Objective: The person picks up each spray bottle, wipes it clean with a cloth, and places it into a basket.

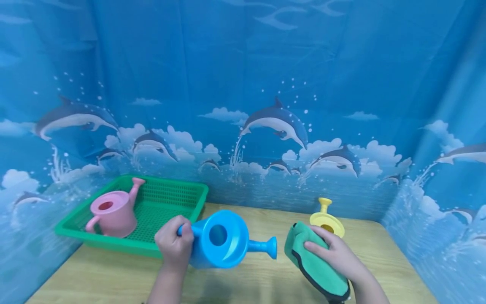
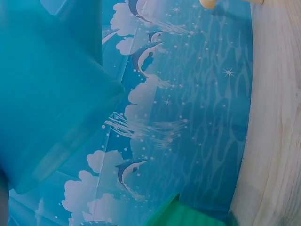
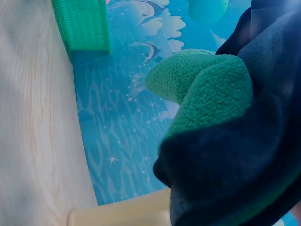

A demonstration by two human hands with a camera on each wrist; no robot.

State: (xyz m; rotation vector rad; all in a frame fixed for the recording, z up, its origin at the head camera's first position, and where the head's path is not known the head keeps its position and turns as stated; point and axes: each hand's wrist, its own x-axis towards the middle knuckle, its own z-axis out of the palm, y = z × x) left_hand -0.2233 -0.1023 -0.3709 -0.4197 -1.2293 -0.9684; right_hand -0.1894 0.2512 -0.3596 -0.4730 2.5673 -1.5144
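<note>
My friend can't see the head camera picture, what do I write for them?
A person's left hand grips a blue watering can while their right hand holds a green cloth. A pink can sits in a green basket; a yellow can is partly hidden behind the right hand.

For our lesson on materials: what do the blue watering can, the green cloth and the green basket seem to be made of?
Blue watering can: probably smooth, glossy plastic; bright highlights show.
Green cloth: soft-looking fabric, perhaps microfibre, given its fuzzy pile and folds.
Green basket: likely moulded, smooth-rimmed plastic, judging by its regular perforations.
</note>
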